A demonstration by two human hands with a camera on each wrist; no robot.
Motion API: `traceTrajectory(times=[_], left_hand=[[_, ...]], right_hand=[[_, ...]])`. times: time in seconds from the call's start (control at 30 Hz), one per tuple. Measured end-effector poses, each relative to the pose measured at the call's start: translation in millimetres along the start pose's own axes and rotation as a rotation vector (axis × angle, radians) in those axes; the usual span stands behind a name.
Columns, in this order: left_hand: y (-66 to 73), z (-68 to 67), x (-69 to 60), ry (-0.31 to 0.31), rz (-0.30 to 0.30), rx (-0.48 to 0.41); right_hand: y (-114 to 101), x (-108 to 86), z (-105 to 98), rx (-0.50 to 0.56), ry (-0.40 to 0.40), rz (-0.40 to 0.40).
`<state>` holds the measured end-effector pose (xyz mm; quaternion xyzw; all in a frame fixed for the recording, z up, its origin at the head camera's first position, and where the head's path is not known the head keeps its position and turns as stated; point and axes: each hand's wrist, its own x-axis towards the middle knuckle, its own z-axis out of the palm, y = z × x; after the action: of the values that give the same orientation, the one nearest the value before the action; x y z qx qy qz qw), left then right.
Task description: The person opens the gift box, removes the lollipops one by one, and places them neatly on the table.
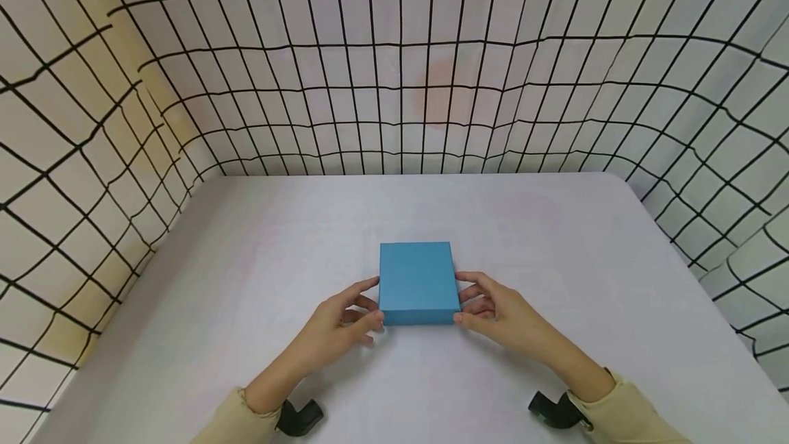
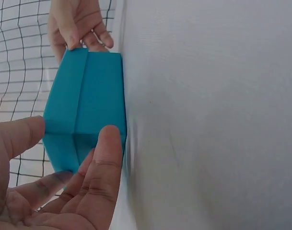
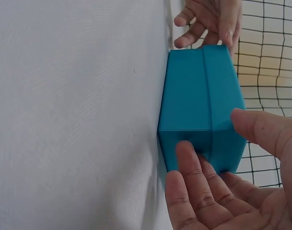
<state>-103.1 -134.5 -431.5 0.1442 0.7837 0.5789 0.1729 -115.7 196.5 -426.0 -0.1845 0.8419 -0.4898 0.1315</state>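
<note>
A blue lidded box (image 1: pixel 419 278) lies flat on the white-covered table, its lid on. At its left side is my left hand (image 1: pixel 335 327), thumb at the near corner and index fingertip further back along the edge. My right hand (image 1: pixel 502 314) mirrors this at the right side. In the left wrist view the left thumb (image 2: pixel 21 136) meets the lid's edge, while the other fingers spread loosely along the end wall. The right wrist view shows the right thumb (image 3: pixel 256 127) at the lid's edge and relaxed fingers by the wall. The box's underside is hidden.
The white tabletop (image 1: pixel 296 225) extends around the box on all sides. White walls with a black grid (image 1: pixel 401 64) rise behind the table and at both sides. Dark wrist-worn devices (image 1: pixel 301 418) sit at the light sleeves (image 1: pixel 625 413).
</note>
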Motion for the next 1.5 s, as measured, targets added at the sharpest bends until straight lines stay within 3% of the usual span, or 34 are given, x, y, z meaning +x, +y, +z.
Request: traceTrajectory(times=[0.37,1.5], left_hand=[[1.7,1.0,3.6,0.057,0.022,0.053],[9.2,-1.4,7.2,0.078,0.034,0.12]], right_hand=[[-2.7,1.1,-1.5,-0.047,0.031,-0.005],[-6.5,1.5,-2.5,-0.043,0.053,-0.012]])
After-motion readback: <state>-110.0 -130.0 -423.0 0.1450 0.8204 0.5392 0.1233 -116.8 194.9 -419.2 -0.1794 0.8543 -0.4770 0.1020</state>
